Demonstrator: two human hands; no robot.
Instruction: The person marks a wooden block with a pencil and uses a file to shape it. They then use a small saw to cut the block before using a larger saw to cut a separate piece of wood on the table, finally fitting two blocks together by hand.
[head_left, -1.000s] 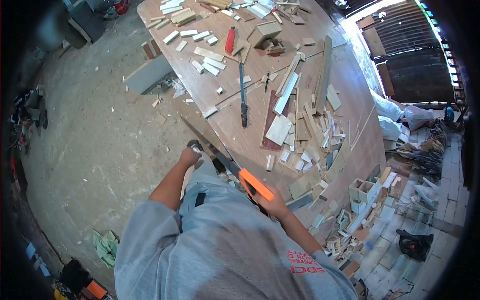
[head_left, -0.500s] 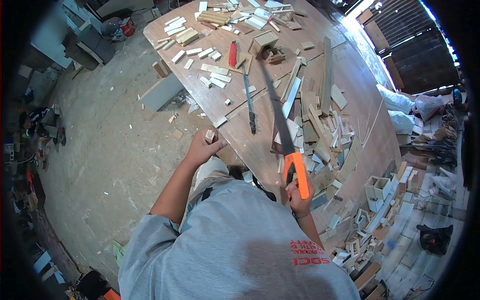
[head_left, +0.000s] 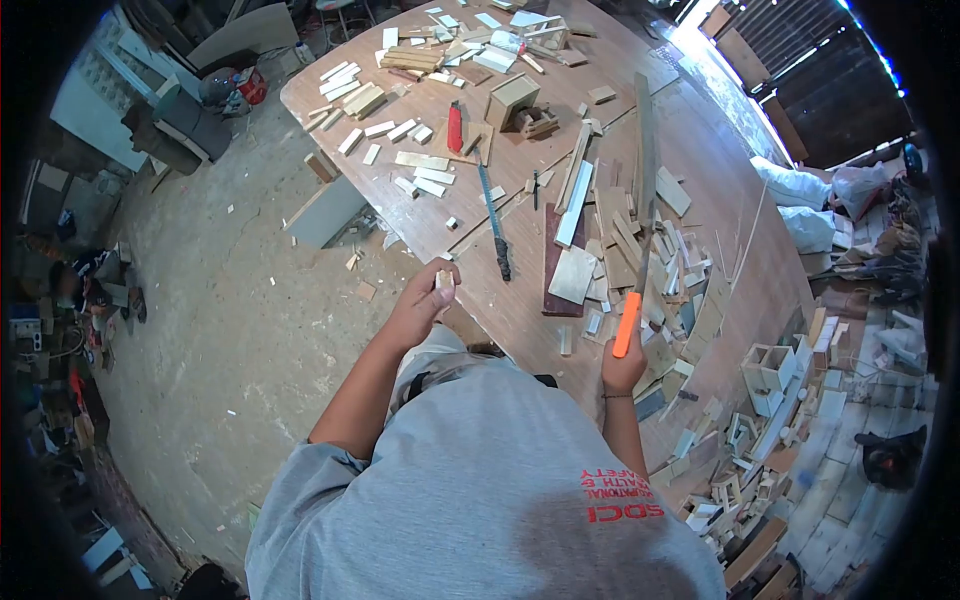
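My left hand (head_left: 420, 308) is closed around a small wooden block (head_left: 444, 281) beside the near left edge of the wooden table (head_left: 420, 225). In my right hand (head_left: 625, 372) is a handsaw (head_left: 627, 325), gripped by its orange handle. Its blade points away from me over the scrap wood and is seen nearly edge-on. Between the two hands, a thin blue saw blade (head_left: 494, 215) with a dark wrapped end lies on the tabletop. A red-handled tool (head_left: 455, 128) rests farther back.
Wood offcuts (head_left: 620, 240) lie piled on the table's right half. Several small pale blocks (head_left: 405, 130) and a wooden box (head_left: 511, 98) are at the back. More scrap wood (head_left: 770, 375) is at the right. Someone sits (head_left: 95, 280) far left.
The handsaw has swung right, away from the table's middle, and turned edge-on. My left hand with the block has shifted slightly right. The view has tilted a little.
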